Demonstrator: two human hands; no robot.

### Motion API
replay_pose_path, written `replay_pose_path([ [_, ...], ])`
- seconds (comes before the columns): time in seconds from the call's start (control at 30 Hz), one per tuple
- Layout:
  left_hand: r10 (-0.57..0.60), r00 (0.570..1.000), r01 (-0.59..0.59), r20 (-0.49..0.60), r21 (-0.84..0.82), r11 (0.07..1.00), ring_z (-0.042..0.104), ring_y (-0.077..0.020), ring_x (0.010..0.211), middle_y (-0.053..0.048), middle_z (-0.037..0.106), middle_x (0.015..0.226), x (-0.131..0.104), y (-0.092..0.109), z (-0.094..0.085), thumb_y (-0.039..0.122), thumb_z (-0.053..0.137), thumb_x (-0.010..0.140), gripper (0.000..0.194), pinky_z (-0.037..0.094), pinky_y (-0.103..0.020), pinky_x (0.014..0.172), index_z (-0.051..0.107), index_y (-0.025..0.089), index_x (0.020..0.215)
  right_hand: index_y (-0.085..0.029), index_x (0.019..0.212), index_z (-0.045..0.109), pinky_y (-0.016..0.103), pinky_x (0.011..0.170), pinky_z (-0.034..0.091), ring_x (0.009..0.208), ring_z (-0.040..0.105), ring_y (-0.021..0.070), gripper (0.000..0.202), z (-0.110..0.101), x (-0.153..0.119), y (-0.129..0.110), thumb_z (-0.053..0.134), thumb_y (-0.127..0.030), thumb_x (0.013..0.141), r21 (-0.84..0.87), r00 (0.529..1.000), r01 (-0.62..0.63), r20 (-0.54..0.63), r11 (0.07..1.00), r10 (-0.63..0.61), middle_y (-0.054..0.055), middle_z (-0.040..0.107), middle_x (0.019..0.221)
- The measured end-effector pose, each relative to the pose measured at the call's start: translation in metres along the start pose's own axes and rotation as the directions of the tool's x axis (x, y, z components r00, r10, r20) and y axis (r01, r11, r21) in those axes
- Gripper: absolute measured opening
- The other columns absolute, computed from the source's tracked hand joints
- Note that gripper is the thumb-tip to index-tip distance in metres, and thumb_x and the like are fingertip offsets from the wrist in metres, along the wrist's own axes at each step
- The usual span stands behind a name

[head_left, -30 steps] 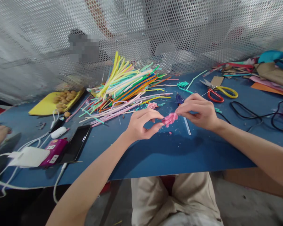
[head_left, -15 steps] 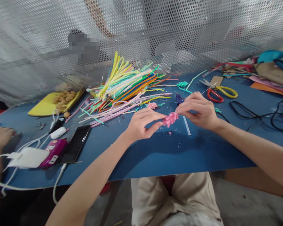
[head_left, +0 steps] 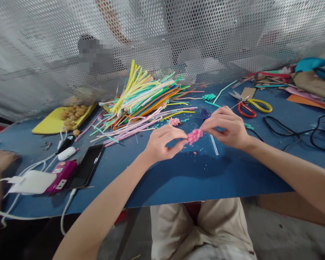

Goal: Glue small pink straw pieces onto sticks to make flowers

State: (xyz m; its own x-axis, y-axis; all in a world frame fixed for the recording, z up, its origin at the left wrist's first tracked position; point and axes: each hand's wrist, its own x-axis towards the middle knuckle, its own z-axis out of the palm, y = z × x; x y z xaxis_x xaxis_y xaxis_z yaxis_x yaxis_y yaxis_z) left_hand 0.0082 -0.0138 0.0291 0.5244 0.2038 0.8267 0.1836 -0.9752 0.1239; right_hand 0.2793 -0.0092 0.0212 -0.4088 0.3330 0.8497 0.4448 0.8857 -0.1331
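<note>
Between my two hands, above the table, is a pink piece [head_left: 195, 136] made of short fuzzy tufts clustered like a flower spike. The thumb and fingers of my left hand [head_left: 164, 143] pinch its left end. My right hand [head_left: 226, 127] pinches its right end, fingertips pressed together. From behind the right hand a thin wire [head_left: 239, 102] sticks out up and to the right. Just past the right fingertips lies a dark blue object [head_left: 205, 114], partly hidden. A clear stick [head_left: 214, 145] rests on the table below the right hand.
Behind my hands lies a heap of coloured pipe cleaners [head_left: 146, 95], with a pink tufted cluster [head_left: 174, 121] and a teal one [head_left: 208, 96]. Scissors [head_left: 250, 104] and a black cable [head_left: 284, 131] are right. A phone [head_left: 88, 164], charger [head_left: 34, 181] and another person's hand [head_left: 1, 160] are left.
Both hands keep their pinch on the pink piece. The right fingertips and the piece have shifted very slightly left; the rest of the table looks the same.
</note>
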Motion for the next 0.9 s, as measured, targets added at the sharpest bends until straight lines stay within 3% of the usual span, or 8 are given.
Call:
replay_pose_path([
  [0.2,-0.026,1.000,0.026,-0.007,0.005,1.000,0.066,-0.0114,0.075,-0.004,0.077,0.092,-0.0003,0.0011,-0.0003,0.012,0.069,0.089,0.018,0.057,-0.027,0.074,0.066,0.019,0.104,-0.030,0.094,0.077,0.036,0.073,0.049,0.078,0.066,0.0172,0.014,0.0000,-0.0002,-0.0001,0.076,-0.018,0.088,0.019,1.000,-0.011,-0.009,1.000,0.011,-0.004,0.079,0.087],
  [0.47,-0.145,0.988,0.145,0.047,-0.003,0.989,0.065,-0.0124,0.072,-0.004,0.076,0.093,-0.0042,0.0028,-0.0050,0.020,0.057,0.096,0.017,0.055,-0.028,0.069,0.067,0.021,0.109,-0.032,0.096,0.077,0.037,0.074,0.053,0.077,0.066,0.0168,0.018,0.0007,-0.0012,0.0011,0.077,-0.017,0.087,0.056,1.000,-0.007,-0.020,0.998,0.008,-0.004,0.080,0.089],
  [0.57,-0.169,0.985,0.168,0.024,0.031,0.985,0.068,-0.0132,0.076,-0.004,0.077,0.092,-0.0043,0.0026,-0.0039,0.022,0.054,0.099,0.016,0.056,-0.029,0.073,0.069,0.021,0.104,-0.032,0.095,0.077,0.037,0.075,0.053,0.076,0.066,0.0167,0.016,0.0007,-0.0010,0.0005,0.077,-0.018,0.088,0.050,0.999,-0.028,-0.021,0.998,0.029,-0.004,0.080,0.088],
  [0.77,-0.194,0.978,0.197,-0.080,0.034,0.980,0.067,-0.0088,0.065,-0.001,0.076,0.082,-0.0038,0.0026,-0.0029,0.020,0.051,0.104,0.017,0.054,-0.022,0.066,0.068,0.020,0.103,-0.030,0.093,0.076,0.039,0.075,0.054,0.076,0.068,0.0182,0.012,-0.0003,0.0004,-0.0027,0.075,-0.019,0.089,0.070,0.998,-0.063,-0.015,0.996,0.064,-0.002,0.079,0.087],
  [0.9,-0.172,0.976,0.173,-0.132,-0.003,0.985,0.067,-0.0081,0.066,0.000,0.075,0.082,-0.0041,0.0006,-0.0022,0.021,0.062,0.099,0.004,0.053,-0.020,0.064,0.066,0.020,0.100,-0.029,0.097,0.076,0.039,0.076,0.055,0.077,0.069,0.0184,0.016,-0.0010,0.0005,-0.0022,0.074,-0.016,0.088,0.119,0.999,-0.039,-0.018,0.992,0.042,-0.001,0.079,0.088],
])
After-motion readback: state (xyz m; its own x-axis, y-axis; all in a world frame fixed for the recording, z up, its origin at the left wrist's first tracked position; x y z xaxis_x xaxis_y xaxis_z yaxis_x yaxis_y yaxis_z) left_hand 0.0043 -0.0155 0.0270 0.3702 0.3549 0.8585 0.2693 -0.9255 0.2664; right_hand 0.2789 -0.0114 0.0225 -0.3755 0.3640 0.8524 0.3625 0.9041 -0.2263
